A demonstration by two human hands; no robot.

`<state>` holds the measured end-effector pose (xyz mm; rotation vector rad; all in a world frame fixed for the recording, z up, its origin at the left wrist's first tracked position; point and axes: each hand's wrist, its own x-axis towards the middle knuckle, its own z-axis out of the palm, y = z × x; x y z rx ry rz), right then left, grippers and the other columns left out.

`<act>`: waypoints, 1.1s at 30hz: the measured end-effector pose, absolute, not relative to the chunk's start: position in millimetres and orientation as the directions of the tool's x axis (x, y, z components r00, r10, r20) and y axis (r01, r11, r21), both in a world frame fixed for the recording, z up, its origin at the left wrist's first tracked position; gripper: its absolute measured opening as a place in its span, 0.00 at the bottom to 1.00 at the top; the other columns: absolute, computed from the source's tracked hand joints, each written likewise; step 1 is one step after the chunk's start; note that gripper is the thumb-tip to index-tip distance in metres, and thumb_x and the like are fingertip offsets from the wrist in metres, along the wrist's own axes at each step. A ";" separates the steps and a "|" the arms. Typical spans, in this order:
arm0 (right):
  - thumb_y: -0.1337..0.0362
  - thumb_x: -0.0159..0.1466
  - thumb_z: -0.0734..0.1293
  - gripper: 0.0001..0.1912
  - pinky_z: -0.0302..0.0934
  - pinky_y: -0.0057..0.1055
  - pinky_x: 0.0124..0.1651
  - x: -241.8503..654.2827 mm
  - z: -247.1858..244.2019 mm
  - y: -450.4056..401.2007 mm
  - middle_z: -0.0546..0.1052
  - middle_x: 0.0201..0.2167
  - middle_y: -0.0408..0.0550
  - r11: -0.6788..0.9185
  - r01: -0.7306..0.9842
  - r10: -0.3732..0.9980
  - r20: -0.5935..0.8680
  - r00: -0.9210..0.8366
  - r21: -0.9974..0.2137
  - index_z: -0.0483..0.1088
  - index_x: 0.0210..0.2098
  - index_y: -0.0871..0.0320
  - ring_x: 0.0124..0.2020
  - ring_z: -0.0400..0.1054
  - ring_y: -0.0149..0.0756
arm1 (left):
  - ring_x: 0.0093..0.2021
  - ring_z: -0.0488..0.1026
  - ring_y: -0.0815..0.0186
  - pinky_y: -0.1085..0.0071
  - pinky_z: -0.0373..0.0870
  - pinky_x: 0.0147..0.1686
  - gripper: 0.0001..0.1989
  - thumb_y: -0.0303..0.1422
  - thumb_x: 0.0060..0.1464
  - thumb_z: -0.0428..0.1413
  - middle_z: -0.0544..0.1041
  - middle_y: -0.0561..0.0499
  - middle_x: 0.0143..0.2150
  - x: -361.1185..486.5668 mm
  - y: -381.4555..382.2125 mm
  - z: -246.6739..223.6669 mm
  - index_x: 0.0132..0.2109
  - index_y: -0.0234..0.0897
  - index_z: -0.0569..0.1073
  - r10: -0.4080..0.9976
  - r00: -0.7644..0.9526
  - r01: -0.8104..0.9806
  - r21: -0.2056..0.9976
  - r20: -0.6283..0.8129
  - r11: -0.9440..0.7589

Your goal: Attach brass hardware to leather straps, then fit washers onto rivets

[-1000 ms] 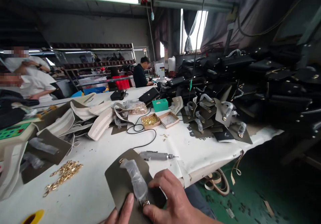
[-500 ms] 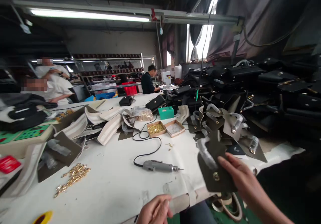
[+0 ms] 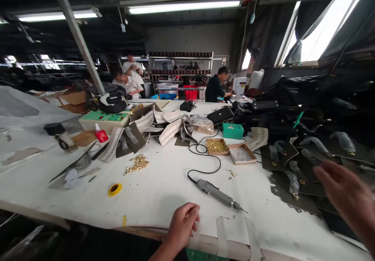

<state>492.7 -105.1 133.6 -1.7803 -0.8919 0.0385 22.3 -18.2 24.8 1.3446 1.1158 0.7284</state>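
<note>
My left hand (image 3: 184,222) rests at the front edge of the white table (image 3: 164,192), its fingers curled together; whatever may be in them is hidden. Smeared by motion, my right hand (image 3: 347,196) hovers over the dark leather pieces at the right, fingers stretched out and no panel in them. Just left of it lies a dark flap panel (image 3: 288,196) with a plastic-wrapped gold clasp (image 3: 295,196). Between my hands a grey electric screwdriver (image 3: 218,194) lies on the table, its bit pointing right and towards me.
Boxes of gold fittings (image 3: 216,146) and clear pieces (image 3: 242,154) stand behind the screwdriver, beside a green box (image 3: 233,131). Gold clasps (image 3: 137,163) and a yellow tape roll (image 3: 115,189) lie left. Black bags (image 3: 293,97) are heaped right. Several people are farther back.
My right hand has let go of the flap panel and moved to the right. The view has swung left. My left hand stays curled by the table edge.
</note>
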 end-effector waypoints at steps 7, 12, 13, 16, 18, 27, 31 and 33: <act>0.47 0.65 0.66 0.19 0.70 0.41 0.44 309.7 73.0 -56.0 0.79 0.43 0.52 0.088 0.625 0.911 0.316 0.264 -0.776 0.76 0.45 0.54 0.40 0.74 0.43 | 0.25 0.69 0.70 0.77 0.57 0.18 0.27 0.55 0.56 0.55 0.76 0.48 0.31 21.5 -17.3 16.5 0.44 0.33 0.77 0.916 0.341 0.202 0.968 -0.210 0.147; 0.55 0.68 0.63 0.14 0.68 0.38 0.48 249.3 62.9 -27.4 0.78 0.45 0.50 0.226 0.720 0.961 0.272 -0.053 -0.657 0.75 0.48 0.52 0.45 0.73 0.41 | 0.24 0.69 0.70 0.76 0.60 0.19 0.26 0.53 0.56 0.55 0.76 0.49 0.32 15.4 -22.3 12.8 0.44 0.32 0.77 0.922 0.341 0.168 0.976 -0.186 0.135; 0.56 0.68 0.63 0.14 0.67 0.38 0.49 241.8 60.8 -20.5 0.78 0.45 0.50 0.237 0.743 0.960 0.267 -0.081 -0.626 0.75 0.48 0.51 0.45 0.73 0.42 | 0.24 0.69 0.70 0.76 0.60 0.19 0.25 0.52 0.56 0.54 0.76 0.49 0.32 14.1 -23.5 13.3 0.44 0.32 0.77 0.922 0.341 0.162 0.977 -0.184 0.135; 0.57 0.66 0.64 0.14 0.67 0.40 0.50 222.1 52.9 2.3 0.77 0.46 0.49 0.244 0.807 0.957 0.266 -0.112 -0.538 0.75 0.48 0.51 0.47 0.72 0.44 | 0.24 0.69 0.70 0.75 0.61 0.21 0.22 0.49 0.57 0.54 0.76 0.50 0.31 10.1 -25.8 15.6 0.43 0.32 0.77 0.912 0.367 0.134 0.980 -0.184 0.144; 0.57 0.66 0.64 0.14 0.66 0.41 0.50 208.4 48.5 18.5 0.77 0.46 0.49 0.265 0.824 0.953 0.265 -0.146 -0.501 0.75 0.49 0.52 0.47 0.72 0.44 | 0.25 0.69 0.70 0.76 0.62 0.22 0.19 0.45 0.58 0.54 0.75 0.50 0.31 7.6 -25.4 16.0 0.43 0.33 0.77 0.900 0.394 0.114 0.982 -0.187 0.154; 0.54 0.66 0.65 0.16 0.67 0.35 0.43 106.4 57.5 116.3 0.76 0.47 0.47 0.368 0.706 0.923 0.145 -0.356 -0.605 0.73 0.51 0.53 0.39 0.75 0.36 | 0.22 0.67 0.71 0.75 0.63 0.22 0.16 0.40 0.53 0.56 0.75 0.51 0.29 5.0 -16.9 2.3 0.42 0.33 0.79 0.831 0.434 0.088 0.934 -0.348 0.346; 0.52 0.66 0.66 0.21 0.68 0.37 0.48 38.7 49.6 172.1 0.75 0.52 0.51 0.404 0.672 0.895 0.118 -0.430 -0.621 0.72 0.55 0.53 0.43 0.75 0.38 | 0.23 0.69 0.69 0.73 0.67 0.27 0.16 0.40 0.51 0.57 0.76 0.51 0.27 -1.2 -13.5 6.1 0.41 0.34 0.81 0.794 0.452 0.154 0.912 -0.407 0.380; 0.49 0.65 0.67 0.27 0.67 0.40 0.55 6.4 42.8 197.9 0.72 0.57 0.53 0.420 0.680 0.889 0.122 -0.441 -0.601 0.69 0.59 0.53 0.52 0.73 0.44 | 0.27 0.73 0.66 0.71 0.71 0.31 0.17 0.41 0.50 0.58 0.79 0.50 0.30 -7.8 -10.2 14.9 0.43 0.34 0.81 0.766 0.489 0.167 0.907 -0.418 0.388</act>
